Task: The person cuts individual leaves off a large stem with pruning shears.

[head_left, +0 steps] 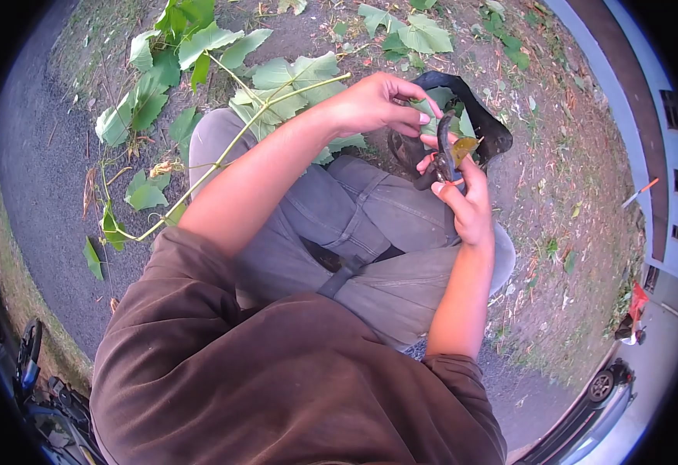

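L hand: my L hand (378, 101), abt 12:30 fr. centre of view; thumb & fingers nearly closed in a pinch on a green leaf (430, 130).
R hand: my R hand (469, 205), abt 2:30; fingers curled round the shears (446, 143), dark curved blade tip up toward 12. Can't tell how wide the blades stand apart.
Green leaf: abt 1:30 fr. centre, close beside the blade on its 10 o'clock side; contact w/ the metal unclear.
Yellow leaf: a yellow leaf (464, 149) just off the blade at 3, abv. R fingers; can't tell if held or caught.
Black container: the black container (495, 138), abt 2, just past both hands, leaves showing in its mouth; bag or bucket, can't tell.
Vine: long vine stem (268, 104) at 11, across my L knee (206, 143), running along the L forearm (258, 186); big leaves on & arnd it.
Ground: more cut-looking leaves (424, 35) at 1 on the ground (548, 170).
Blade care: L fingertips v. close to the metal; I'd pinch further out & square the blade to the stalk b4 any squeeze.
Grip care: light pinch only, leaf prob. tears easily; tip angled away fr. L thumb.
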The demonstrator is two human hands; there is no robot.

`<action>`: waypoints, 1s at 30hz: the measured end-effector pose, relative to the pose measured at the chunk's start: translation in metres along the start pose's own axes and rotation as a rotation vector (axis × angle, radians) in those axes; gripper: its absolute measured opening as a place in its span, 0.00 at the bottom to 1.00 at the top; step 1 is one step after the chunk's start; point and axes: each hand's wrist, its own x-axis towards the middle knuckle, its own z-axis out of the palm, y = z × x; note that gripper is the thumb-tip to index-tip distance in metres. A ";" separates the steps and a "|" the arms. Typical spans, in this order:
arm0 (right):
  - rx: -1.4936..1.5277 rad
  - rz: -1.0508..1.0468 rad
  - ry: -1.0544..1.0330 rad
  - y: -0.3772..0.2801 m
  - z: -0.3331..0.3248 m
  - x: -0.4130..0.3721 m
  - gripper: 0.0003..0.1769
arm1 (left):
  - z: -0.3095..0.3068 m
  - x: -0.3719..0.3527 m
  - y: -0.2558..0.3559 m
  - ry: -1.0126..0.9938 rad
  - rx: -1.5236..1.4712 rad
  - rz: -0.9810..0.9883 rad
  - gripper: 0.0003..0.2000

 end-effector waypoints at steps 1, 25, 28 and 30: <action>-0.015 0.026 0.003 0.000 0.001 0.001 0.31 | 0.001 -0.001 0.001 0.041 0.077 -0.023 0.13; 0.272 0.395 0.117 0.030 0.013 0.007 0.25 | 0.010 0.007 -0.014 0.318 -0.368 0.114 0.09; 0.149 0.309 0.146 0.037 0.014 0.009 0.25 | 0.023 0.006 -0.020 0.324 -0.289 0.096 0.07; 0.157 0.319 0.170 0.039 0.009 0.008 0.24 | 0.024 0.005 -0.021 0.260 -0.289 0.056 0.06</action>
